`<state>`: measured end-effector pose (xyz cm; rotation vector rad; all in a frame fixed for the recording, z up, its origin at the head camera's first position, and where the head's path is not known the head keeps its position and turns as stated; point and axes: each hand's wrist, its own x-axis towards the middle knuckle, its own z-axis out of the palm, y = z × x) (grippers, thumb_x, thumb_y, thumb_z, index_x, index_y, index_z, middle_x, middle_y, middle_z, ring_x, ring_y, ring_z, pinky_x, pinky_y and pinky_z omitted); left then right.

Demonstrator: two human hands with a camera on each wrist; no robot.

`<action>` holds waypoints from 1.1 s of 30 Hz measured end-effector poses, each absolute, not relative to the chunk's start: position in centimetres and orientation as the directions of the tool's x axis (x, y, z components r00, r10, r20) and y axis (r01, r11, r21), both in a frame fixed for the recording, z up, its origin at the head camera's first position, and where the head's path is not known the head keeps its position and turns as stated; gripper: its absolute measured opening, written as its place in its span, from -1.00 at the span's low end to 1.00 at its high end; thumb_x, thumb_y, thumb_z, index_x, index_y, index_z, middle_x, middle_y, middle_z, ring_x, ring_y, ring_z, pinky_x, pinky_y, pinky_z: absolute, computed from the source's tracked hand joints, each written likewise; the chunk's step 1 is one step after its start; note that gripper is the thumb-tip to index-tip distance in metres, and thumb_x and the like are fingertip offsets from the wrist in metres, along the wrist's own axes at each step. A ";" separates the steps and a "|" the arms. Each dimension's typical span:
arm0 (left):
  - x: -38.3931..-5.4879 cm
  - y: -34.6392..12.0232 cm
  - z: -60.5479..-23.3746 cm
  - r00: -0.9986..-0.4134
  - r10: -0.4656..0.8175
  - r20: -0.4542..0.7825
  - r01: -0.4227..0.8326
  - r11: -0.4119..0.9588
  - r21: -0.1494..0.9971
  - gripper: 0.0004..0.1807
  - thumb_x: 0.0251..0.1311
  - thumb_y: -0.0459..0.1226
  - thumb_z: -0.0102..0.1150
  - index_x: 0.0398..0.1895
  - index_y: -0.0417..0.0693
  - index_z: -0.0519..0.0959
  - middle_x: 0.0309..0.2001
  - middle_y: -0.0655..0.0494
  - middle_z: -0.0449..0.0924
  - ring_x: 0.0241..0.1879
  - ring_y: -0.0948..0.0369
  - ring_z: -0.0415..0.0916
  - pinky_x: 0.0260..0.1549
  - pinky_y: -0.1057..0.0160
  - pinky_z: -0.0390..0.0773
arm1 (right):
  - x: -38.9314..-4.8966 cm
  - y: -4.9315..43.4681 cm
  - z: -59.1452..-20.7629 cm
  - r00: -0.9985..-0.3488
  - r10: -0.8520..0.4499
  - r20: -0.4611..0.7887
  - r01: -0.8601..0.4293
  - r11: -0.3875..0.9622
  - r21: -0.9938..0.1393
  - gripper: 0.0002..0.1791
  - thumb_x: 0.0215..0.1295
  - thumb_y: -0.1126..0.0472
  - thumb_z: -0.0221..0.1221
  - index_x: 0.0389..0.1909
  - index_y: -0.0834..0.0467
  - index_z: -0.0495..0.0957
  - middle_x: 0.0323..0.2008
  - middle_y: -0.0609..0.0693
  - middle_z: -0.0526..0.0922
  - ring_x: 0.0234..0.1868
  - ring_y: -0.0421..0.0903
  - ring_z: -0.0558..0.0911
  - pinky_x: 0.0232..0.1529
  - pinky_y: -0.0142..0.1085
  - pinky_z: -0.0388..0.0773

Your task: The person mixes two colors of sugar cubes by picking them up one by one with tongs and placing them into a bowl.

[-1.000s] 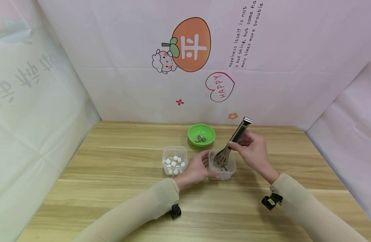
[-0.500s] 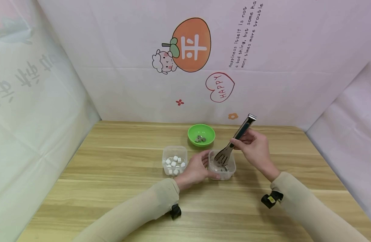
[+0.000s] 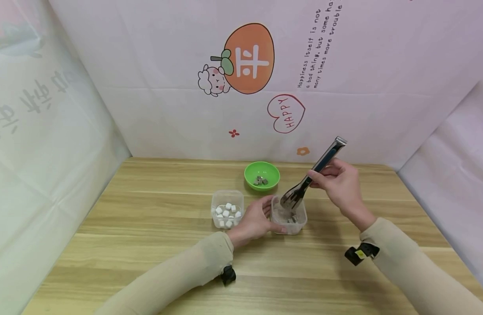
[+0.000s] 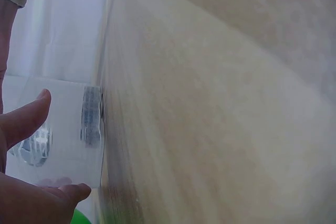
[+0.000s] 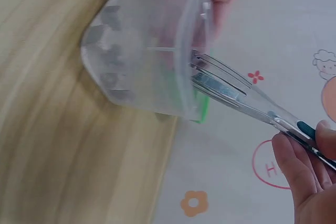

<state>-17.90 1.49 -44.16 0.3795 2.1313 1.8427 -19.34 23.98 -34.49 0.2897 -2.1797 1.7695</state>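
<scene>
The tongs (image 3: 323, 162) have risen, I see; right grip (image 3: 341, 184) pinches them nearly closed, left grip (image 3: 256, 222) holds the box (image 3: 293, 229) with grey cubes (image 3: 292, 218). Whether tips (image 3: 290, 201) carry one, I cannot tell; better to squeeze steadily.

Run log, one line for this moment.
left hand: grips clear square plastic box, grey cubes inside; right hand: holds silver metal tongs at box opening; green round bowl: grey cubes

On my feed I see a wooden table (image 3: 158, 197) bearing a green bowl (image 3: 262, 169), a clear tub (image 3: 227, 197) at the bowl's front left, a second tub (image 3: 293, 229) front right.
</scene>
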 end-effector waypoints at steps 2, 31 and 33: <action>-17.9 1.5 -44.2 -0.920 0.388 -0.052 0.004 0.141 0.990 0.15 -0.20 -0.53 0.69 0.57 -0.27 0.27 0.49 -0.09 0.39 0.47 -0.03 0.34 0.48 0.12 0.35 | -19.4 24.0 -34.0 -0.932 0.044 0.360 -0.346 0.185 -0.920 -0.74 0.27 0.50 0.40 -0.16 0.53 0.53 -0.42 0.07 0.79 -0.46 -0.09 0.80 -0.36 -0.15 0.81; -17.9 1.4 -44.2 -0.921 0.388 -0.043 0.016 0.148 0.989 0.15 -0.19 -0.51 0.70 0.56 -0.27 0.28 0.49 -0.13 0.38 0.47 -0.04 0.34 0.47 0.14 0.36 | -24.6 21.1 -31.7 -0.940 0.174 0.293 -0.257 0.199 -0.946 -0.65 0.28 0.36 0.46 -0.03 0.42 0.56 -0.38 0.03 0.79 -0.44 -0.07 0.80 -0.29 -0.19 0.82; -18.0 1.4 -44.2 -0.921 0.387 -0.042 0.018 0.150 0.989 0.15 -0.19 -0.50 0.71 0.56 -0.27 0.28 0.49 -0.12 0.38 0.47 -0.03 0.34 0.47 0.14 0.36 | -25.0 20.7 -31.7 -0.944 0.181 0.277 -0.241 0.199 -0.950 -0.62 0.27 0.35 0.47 -0.01 0.44 0.56 -0.37 0.04 0.79 -0.44 -0.06 0.80 -0.29 -0.20 0.82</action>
